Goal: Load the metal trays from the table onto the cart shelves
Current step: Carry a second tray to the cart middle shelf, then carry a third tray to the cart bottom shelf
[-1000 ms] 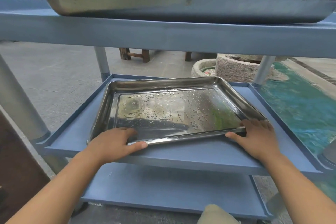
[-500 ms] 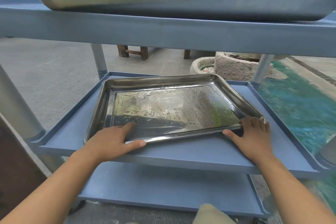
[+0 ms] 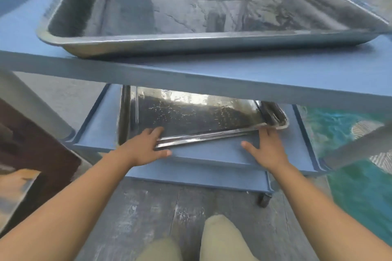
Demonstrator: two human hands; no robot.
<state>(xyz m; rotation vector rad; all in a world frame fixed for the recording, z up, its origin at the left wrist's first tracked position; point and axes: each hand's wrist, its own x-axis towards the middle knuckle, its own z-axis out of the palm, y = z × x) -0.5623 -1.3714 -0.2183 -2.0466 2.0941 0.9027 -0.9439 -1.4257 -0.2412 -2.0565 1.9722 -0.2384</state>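
Blue plastic makes up the cart (image 3: 212, 78), and it has 3 shelves. 1 big metal tray (image 3: 191, 12) sits on the top shelf (image 3: 25, 36). 1 smaller wet tray (image 3: 191, 116) lies crooked on the middle shelf (image 3: 212, 150). The left hand (image 3: 144, 146) lies flat with fingers spread on the tray's near left corner. The right hand (image 3: 267, 146) is flat and spread too, fingertips touching the tray's near edge.

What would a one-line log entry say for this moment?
left hand: on tray rim | right hand: open at rim | tray: middle shelf
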